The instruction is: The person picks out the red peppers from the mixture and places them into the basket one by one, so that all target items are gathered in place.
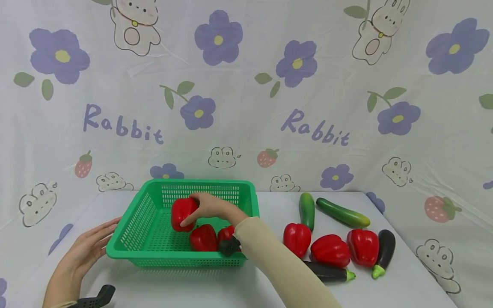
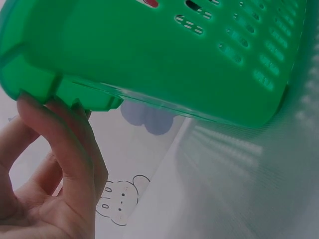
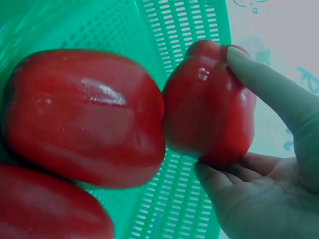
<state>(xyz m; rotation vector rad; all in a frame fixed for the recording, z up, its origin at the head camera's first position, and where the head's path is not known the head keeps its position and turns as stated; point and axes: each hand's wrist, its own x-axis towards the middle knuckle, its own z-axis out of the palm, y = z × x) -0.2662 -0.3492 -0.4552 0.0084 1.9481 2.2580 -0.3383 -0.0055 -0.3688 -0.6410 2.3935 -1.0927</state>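
Right grip (image 1: 209,207): we see thumb and fingers curled round a red pepper (image 1: 181,215)
Pepper's place: inside the green basket (image 1: 173,261), near two more peppers (image 1: 203,238)
Left grip (image 1: 85,248): fingers extended, touching basket's left end
Table (image 1: 173,293), right side: three peppers (image 1: 330,250), two cucumbers (image 1: 343,212), two eggplants (image 1: 386,248)

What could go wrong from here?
1. Slip: the right hand grips a smooth, glossy red pepper, which could slide out.
2. Knock: two other peppers lie in the green basket close by, so the held one might bump them.
3. Snag: the black wrist device appears near the basket's front rim and could catch it; the left hand touches the rim only lightly, it seems, so the basket may shift.
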